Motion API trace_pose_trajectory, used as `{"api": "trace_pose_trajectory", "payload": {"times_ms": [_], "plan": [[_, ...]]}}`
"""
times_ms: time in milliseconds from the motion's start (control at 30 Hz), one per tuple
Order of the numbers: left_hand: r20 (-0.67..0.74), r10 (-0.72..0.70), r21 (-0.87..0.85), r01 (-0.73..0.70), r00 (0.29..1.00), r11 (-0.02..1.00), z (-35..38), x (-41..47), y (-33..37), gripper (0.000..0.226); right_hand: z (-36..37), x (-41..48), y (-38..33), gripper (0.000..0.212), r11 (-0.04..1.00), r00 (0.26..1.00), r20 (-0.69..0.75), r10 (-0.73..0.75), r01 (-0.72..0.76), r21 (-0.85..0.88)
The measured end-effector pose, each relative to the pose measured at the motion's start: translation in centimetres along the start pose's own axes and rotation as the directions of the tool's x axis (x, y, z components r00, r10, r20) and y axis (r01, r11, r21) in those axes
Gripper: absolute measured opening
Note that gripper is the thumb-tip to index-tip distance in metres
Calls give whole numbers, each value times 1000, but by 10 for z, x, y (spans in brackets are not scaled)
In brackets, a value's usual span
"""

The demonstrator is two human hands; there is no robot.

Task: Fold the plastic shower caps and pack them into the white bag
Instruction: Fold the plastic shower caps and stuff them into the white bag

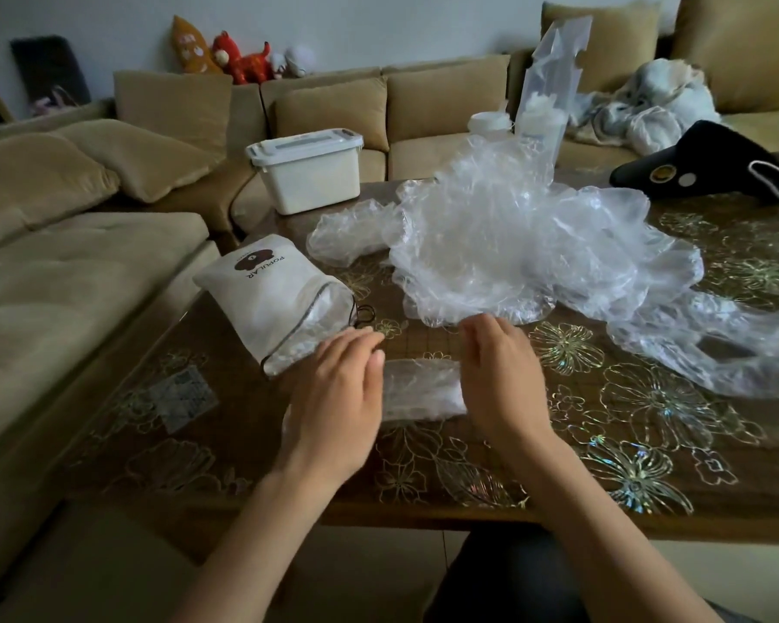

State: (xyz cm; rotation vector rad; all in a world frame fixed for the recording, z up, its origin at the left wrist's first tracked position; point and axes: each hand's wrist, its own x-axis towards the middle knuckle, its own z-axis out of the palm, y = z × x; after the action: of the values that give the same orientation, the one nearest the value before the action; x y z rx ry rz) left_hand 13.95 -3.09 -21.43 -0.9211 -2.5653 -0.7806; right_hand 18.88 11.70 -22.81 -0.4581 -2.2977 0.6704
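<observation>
Folded shower cap (421, 388): a small flattened strip of clear plastic, lying on the bench between the two hands, near the front edge.
Left hand (333, 393): laid flat over the cap's left end, fingers straight and released, slightly blurred.
Right hand (500, 379): set against the cap's right end, fingers nearly straight and released, gripping nothing.
White bag (262, 294): lying on its side just beyond the left hand, dark drawstring mouth open toward that hand, clear plastic showing inside.
Pile of shower caps (513, 245): a loose, crumpled, clear heap behind the hands, trailing off to the right.
Bench (603, 442): brown, with a shiny flower pattern.
White box (306, 168): lidded, at the far left corner.
Sofa (86, 245): beige, wrapping round the left and back.
</observation>
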Motion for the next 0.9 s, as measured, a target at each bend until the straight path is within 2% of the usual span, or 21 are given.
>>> {"api": "trace_pose_trajectory", "payload": {"times_ms": [33, 100, 133, 200, 300, 334, 534, 734, 834, 901], "plan": [[89, -2, -15, 3, 996, 1000, 10, 3, 1, 40, 4, -6, -5, 17, 995, 993, 55, -103, 102, 10], [221, -12, 84, -6, 975, 996, 27, 6, -7, 46, 18, -19, -8, 26, 964, 932, 253, -259, 264, 15], [272, -43, 141, 4, 961, 990, 32, 6, -12, 48, 22, -24, -7, 36, 960, 890, 373, -262, 279, 9], [338, -149, 205, 81, 929, 975, 34, 4, -18, 51, 25, -25, 0, 52, 963, 818, 554, -155, 251, -101], [402, -192, 258, 90, 895, 962, 34, -1, -19, 56, 19, -27, 7, 92, 946, 792, 606, -72, 246, -209], [413, -190, 263, 83, 891, 961, 34, -2, -19, 56, 16, -28, 6, 100, 945, 786, 616, -55, 239, -222], [427, -209, 226, 120, 880, 967, 35, -1, -21, 56, 16, -30, 6, 115, 932, 774, 631, -59, 268, -242], [430, -213, 197, 139, 877, 970, 36, -2, -22, 57, 13, -30, 1, 100, 949, 758, 652, -30, 227, -220], [340, -241, -9, 259, 909, 966, 34, -1, -23, 53, 10, -26, 1, 65, 971, 779, 627, -27, 169, -168], [230, -318, -244, 371, 920, 896, 29, 0, -24, 47, 5, -21, 1, 44, 997, 871, 488, -52, 75, -28]]}}
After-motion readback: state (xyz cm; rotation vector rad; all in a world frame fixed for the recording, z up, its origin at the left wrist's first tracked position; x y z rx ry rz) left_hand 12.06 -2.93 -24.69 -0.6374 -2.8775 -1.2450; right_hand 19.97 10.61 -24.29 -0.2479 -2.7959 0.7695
